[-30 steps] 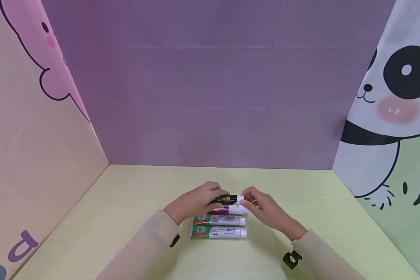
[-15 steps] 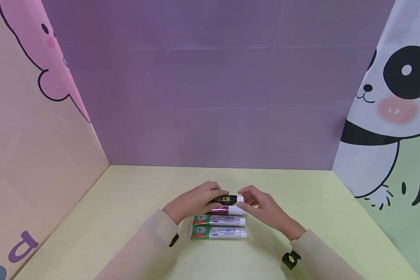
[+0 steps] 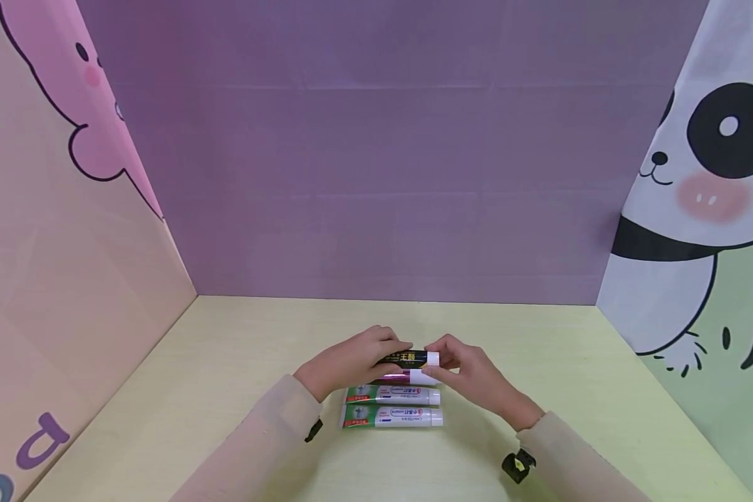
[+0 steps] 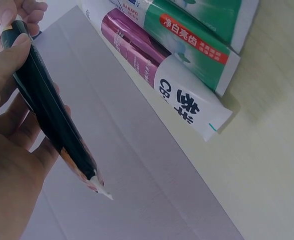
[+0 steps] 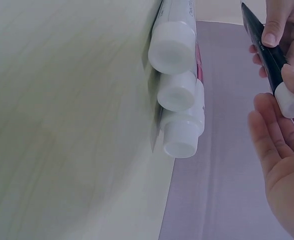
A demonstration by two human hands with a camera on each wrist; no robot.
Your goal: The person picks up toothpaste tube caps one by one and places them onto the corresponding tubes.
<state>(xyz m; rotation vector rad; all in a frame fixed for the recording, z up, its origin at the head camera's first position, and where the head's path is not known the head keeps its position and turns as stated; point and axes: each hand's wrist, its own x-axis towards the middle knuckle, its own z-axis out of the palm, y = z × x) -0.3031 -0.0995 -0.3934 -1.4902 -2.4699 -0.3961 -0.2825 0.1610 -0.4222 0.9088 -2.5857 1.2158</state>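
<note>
My left hand (image 3: 359, 359) grips a black toothpaste tube (image 3: 404, 359) by its body, the thumb lying along the near side. In the left wrist view this black tube (image 4: 49, 102) is held off the table, its crimped end pointing down. At the tube's white cap (image 5: 289, 101), my right hand (image 3: 479, 376) pinches with thumb and forefinger, while its other fingers spread loosely below. Just nearer than the black tube lies a purple and white toothpaste tube (image 4: 136, 47), partly covered by the left hand in the head view.
Two green and white toothpaste tubes (image 3: 408, 395) lie side by side nearest me, caps to the right. The pale wooden table (image 3: 257, 328) meets a purple back wall (image 3: 389, 230). Cartoon-printed panels (image 3: 678, 279) flank it.
The right hand's fingers loosen from the white cap, shift slightly left, and come to the cap again. My left hand and the tubes on the table stay put.
</note>
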